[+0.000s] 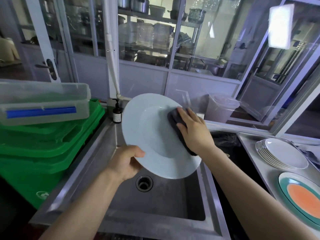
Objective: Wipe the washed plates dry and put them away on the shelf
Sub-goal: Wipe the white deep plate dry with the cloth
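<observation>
Two hands work over a steel sink (110, 135). The left hand (125, 161) grips the lower left rim of a white plate (152, 135), thumb on the face and fingers curled behind, holding it tilted in the air above the basin, clear of the drain (144, 183). The right hand (194, 130) presses a dark cloth (174, 125) flat against the right side of the plate's face, fingers stretched out over the cloth and thumb along its edge.

On the counter (251, 148) to the right lies a stack (280, 154) of white plates, and nearer the camera an oval dish (301, 196) with a teal band and an orange centre; the two are apart. Left of the sink stand green bins (43, 153) with a clear box (43, 103) on top, its clip blue. A brown pump bottle (117, 112) stands at the sink's back left corner, just beside the plate's rim. Behind glass panes are shelves (155, 40) of pots and containers.
</observation>
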Action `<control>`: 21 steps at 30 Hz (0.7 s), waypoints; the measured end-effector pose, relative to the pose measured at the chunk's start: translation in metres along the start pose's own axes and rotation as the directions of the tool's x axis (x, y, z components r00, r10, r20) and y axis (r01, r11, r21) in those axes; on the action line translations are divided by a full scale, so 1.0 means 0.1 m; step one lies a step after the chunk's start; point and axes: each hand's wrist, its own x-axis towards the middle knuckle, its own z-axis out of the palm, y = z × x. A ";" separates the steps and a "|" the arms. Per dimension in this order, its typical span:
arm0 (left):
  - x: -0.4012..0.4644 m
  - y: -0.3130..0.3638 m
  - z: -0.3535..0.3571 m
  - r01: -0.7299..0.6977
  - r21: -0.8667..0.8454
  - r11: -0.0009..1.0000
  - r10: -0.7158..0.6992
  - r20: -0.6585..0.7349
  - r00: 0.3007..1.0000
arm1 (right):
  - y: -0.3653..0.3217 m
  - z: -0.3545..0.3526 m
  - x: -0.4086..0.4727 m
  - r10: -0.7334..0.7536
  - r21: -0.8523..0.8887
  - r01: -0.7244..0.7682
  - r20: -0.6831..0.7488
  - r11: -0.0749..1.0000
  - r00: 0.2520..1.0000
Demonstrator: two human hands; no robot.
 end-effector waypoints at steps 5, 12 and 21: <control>-0.05 -0.07 0.11 0.106 0.157 0.982 -0.117 0.063 0.991 | -0.43 -0.04 0.27 -0.033 0.104 0.045 -0.117 0.994 0.993; -0.07 -0.10 -0.02 0.074 0.037 0.997 -0.077 0.087 0.993 | -0.91 0.09 -0.05 -0.566 0.147 0.570 -0.068 0.809 0.821; -0.12 -0.02 -0.07 0.028 0.003 1.000 -0.028 0.006 1.000 | -0.71 0.06 0.25 -0.169 -0.047 0.167 -0.053 0.985 0.984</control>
